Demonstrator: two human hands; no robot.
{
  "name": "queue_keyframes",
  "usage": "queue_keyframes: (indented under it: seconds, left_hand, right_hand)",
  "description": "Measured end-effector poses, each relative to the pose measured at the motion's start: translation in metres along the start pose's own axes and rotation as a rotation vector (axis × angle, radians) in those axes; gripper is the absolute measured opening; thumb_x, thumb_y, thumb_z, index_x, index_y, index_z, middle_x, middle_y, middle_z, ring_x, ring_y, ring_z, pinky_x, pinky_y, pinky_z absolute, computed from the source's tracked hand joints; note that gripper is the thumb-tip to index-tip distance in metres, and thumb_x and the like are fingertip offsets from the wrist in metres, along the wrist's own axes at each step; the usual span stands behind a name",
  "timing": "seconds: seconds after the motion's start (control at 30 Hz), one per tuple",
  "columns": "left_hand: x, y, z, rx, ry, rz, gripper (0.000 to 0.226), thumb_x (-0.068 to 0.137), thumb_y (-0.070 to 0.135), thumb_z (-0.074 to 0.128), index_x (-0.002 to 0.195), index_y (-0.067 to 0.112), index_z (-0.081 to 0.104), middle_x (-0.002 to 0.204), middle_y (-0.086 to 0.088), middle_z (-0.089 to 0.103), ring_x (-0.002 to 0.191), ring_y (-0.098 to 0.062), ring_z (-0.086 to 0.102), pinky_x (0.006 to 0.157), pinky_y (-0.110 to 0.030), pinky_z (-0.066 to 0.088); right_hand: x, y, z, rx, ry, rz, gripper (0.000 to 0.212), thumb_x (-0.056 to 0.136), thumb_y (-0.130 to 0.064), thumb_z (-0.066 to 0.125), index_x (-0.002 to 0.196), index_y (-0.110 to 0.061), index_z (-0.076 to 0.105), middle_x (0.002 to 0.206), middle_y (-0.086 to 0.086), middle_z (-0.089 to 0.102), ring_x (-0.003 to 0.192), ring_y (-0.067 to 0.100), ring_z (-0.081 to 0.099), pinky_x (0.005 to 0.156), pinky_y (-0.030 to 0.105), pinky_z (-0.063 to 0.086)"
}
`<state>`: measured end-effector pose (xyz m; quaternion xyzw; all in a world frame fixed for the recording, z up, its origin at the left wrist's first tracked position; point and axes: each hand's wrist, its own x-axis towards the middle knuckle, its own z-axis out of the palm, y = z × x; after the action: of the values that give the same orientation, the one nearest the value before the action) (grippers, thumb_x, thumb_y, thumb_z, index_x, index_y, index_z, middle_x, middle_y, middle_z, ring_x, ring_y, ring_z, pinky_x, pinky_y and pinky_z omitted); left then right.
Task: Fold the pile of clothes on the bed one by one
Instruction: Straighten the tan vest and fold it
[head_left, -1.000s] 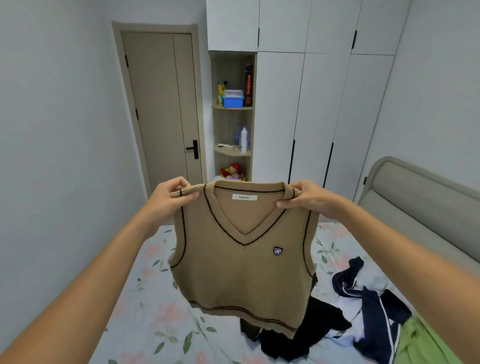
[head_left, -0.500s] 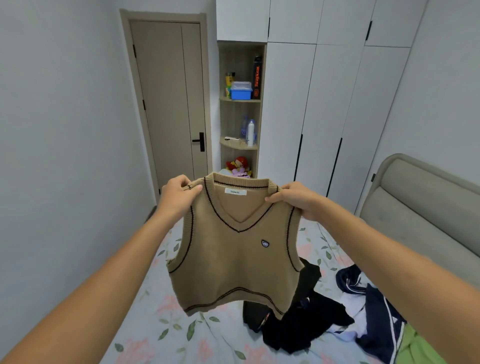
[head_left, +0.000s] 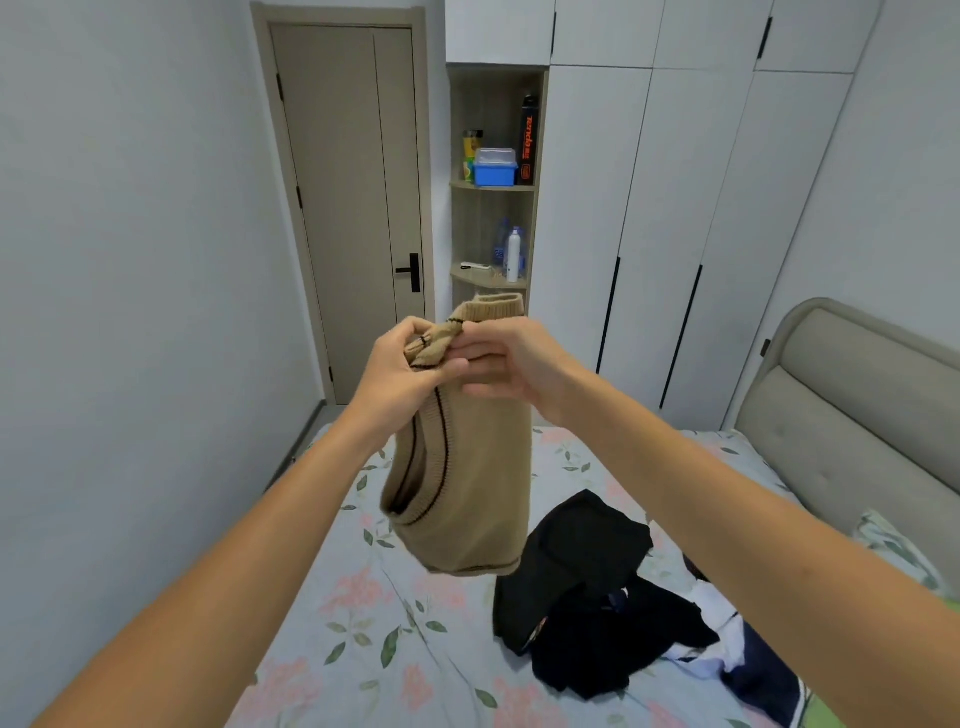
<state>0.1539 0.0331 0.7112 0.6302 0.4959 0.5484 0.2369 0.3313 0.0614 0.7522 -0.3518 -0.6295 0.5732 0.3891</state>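
Landmark = the bed (head_left: 363, 623), pale sheet w/ printed pink flowers & green leaves, lightly creased. Far left of the bed, a plain grey wall, then a flat beige door (head_left: 353, 208) w/ a black lever handle at the bed's far end. Above the bed's middle hangs the vest (head_left: 467, 493): tan rib-knit, sleeveless, dark stripe along armhole & hem, doubled lengthwise so both shoulders meet at top; it's held in the air, hem clear of the sheet. Left hand (head_left: 400, 369) pinches the bunched shoulder straps, fingers curled round the knit; right hand (head_left: 514, 364) touches it from the other side, fingers laid flat on the same bunch, thumb on top, gripping too. Behind, past the bed's far end, an open wood-look shelf niche (head_left: 493, 187) w/ a blue plastic box & bottles, then smooth white wardrobe doors. On the bed's right half lies the pile of clothes (head_left: 597, 613): crumpled black fabric, navy/white pieces, a green bit at the edge. Right of the bed, a padded grey headboard (head_left: 857, 405), rounded corner.
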Motion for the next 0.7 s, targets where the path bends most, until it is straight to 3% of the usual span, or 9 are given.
queue_keyframes:
  seconds: [0.07, 0.13, 0.2, 0.27, 0.33, 0.47, 0.6, 0.7]
  left_hand:
    - [0.0, -0.005, 0.0, 0.006, 0.005, 0.005, 0.023, 0.086, 0.016, 0.084, 0.1, 0.01, 0.066, 0.089, -0.001, 0.068, 0.081, -0.007, 0.063, 0.077, -0.028, 0.051]
    - [-0.002, -0.008, 0.001, 0.011, -0.001, -0.004, 0.018, 0.088, 0.016, 0.082, 0.098, 0.012, 0.068, 0.088, -0.002, 0.068, 0.083, -0.008, 0.063, 0.079, -0.031, 0.051]
    - [-0.007, -0.014, 0.005, 0.002, -0.019, -0.016, 0.017, 0.089, 0.017, 0.081, 0.099, 0.012, 0.069, 0.088, 0.0, 0.068, 0.085, -0.008, 0.063, 0.081, -0.031, 0.05]
    - [-0.011, -0.023, 0.01, -0.007, -0.049, -0.035, 0.017, 0.089, 0.015, 0.081, 0.1, 0.008, 0.069, 0.089, 0.004, 0.068, 0.086, -0.007, 0.063, 0.082, -0.029, 0.049]
    - [-0.016, -0.039, 0.017, -0.015, -0.084, -0.075, 0.017, 0.089, 0.015, 0.08, 0.1, 0.007, 0.07, 0.09, 0.003, 0.068, 0.088, -0.009, 0.062, 0.084, -0.03, 0.049]
    - [-0.032, -0.086, 0.031, -0.024, -0.124, -0.202, 0.016, 0.088, 0.021, 0.08, 0.098, 0.012, 0.071, 0.094, -0.002, 0.069, 0.093, -0.017, 0.065, 0.088, -0.039, 0.052]
    - [-0.068, -0.143, 0.054, 0.071, -0.122, -0.224, 0.012, 0.093, 0.013, 0.076, 0.099, 0.012, 0.065, 0.086, 0.004, 0.065, 0.082, -0.003, 0.061, 0.077, -0.021, 0.047]
    - [-0.102, -0.193, 0.073, 0.119, -0.169, -0.288, 0.014, 0.093, 0.016, 0.076, 0.1, 0.013, 0.064, 0.086, 0.003, 0.064, 0.08, -0.006, 0.059, 0.076, -0.024, 0.045]
  right_hand:
    - [0.001, 0.015, -0.011, -0.165, 0.233, -0.193, 0.013, 0.093, -0.021, 0.075, 0.099, -0.01, 0.077, 0.095, 0.007, 0.079, 0.094, 0.023, 0.075, 0.089, 0.044, 0.064]
    - [-0.003, 0.041, -0.029, -0.21, 0.427, -0.282, 0.027, 0.086, -0.028, 0.084, 0.105, -0.019, 0.068, 0.103, -0.001, 0.072, 0.102, 0.017, 0.068, 0.087, 0.032, 0.059]
    - [-0.009, 0.076, -0.045, -0.165, 0.32, -0.183, 0.06, 0.079, -0.038, 0.09, 0.128, -0.028, 0.057, 0.127, -0.008, 0.064, 0.121, 0.011, 0.06, 0.095, 0.027, 0.052]
    - [-0.011, 0.118, -0.053, -0.131, 0.09, -0.005, 0.076, 0.075, -0.04, 0.093, 0.139, -0.028, 0.055, 0.139, -0.006, 0.064, 0.129, 0.015, 0.061, 0.107, 0.04, 0.052]
    - [-0.014, 0.159, -0.05, -0.101, -0.049, 0.119, 0.065, 0.08, -0.026, 0.091, 0.137, -0.021, 0.061, 0.132, -0.002, 0.072, 0.122, 0.019, 0.068, 0.109, 0.047, 0.053]
    - [-0.025, 0.222, -0.036, -0.026, -0.014, 0.197, 0.048, 0.086, -0.017, 0.085, 0.131, -0.017, 0.067, 0.123, -0.002, 0.076, 0.114, 0.017, 0.072, 0.103, 0.043, 0.057]
    - [-0.044, 0.288, -0.03, 0.005, -0.013, 0.315, 0.045, 0.088, -0.021, 0.084, 0.129, -0.017, 0.068, 0.123, 0.0, 0.076, 0.115, 0.018, 0.072, 0.1, 0.04, 0.057]
    - [-0.061, 0.34, -0.026, 0.011, -0.023, 0.423, 0.034, 0.089, -0.019, 0.083, 0.118, -0.027, 0.069, 0.114, -0.009, 0.078, 0.108, 0.008, 0.073, 0.089, 0.026, 0.06]
